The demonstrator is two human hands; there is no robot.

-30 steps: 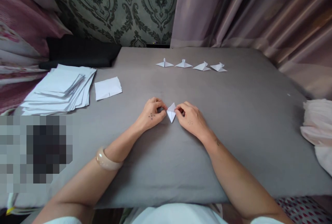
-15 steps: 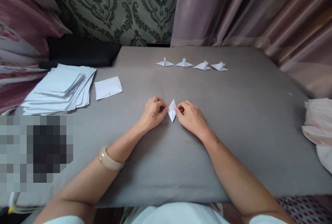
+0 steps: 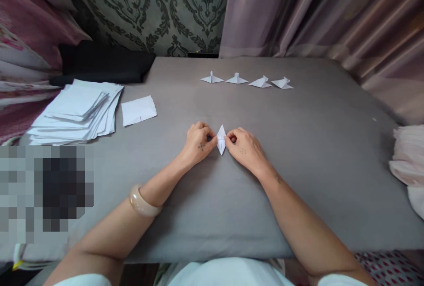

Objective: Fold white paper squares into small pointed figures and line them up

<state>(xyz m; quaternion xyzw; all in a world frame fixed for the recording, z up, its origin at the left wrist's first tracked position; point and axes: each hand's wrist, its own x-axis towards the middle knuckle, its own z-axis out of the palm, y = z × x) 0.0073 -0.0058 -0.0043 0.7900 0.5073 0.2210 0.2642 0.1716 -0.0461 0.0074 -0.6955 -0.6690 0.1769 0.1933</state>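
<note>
A small diamond of folded white paper [image 3: 221,141] is held just over the grey cloth in front of me. My left hand [image 3: 200,141] pinches its left corner between thumb and forefinger. On the other side, my right hand [image 3: 244,146] has its thumb and fingertips closed on the right corner. The diamond's pointed ends face away from me and toward me, and a crease runs across its middle. The fingertips cover both side corners, so the edges there are hidden.
Several folded paper birds [image 3: 236,78] stand in a row at the back of the grey-covered table [image 3: 314,153]. On the left lie a stack of white paper [image 3: 73,113] and a single sheet [image 3: 139,110]. Behind them is a black cloth [image 3: 102,64]. Pale fabric [image 3: 409,158] sits at the right edge.
Both hands keep their pinch on the folded paper, which looks slightly narrower between the fingertips. The whole view has shifted a little.
</note>
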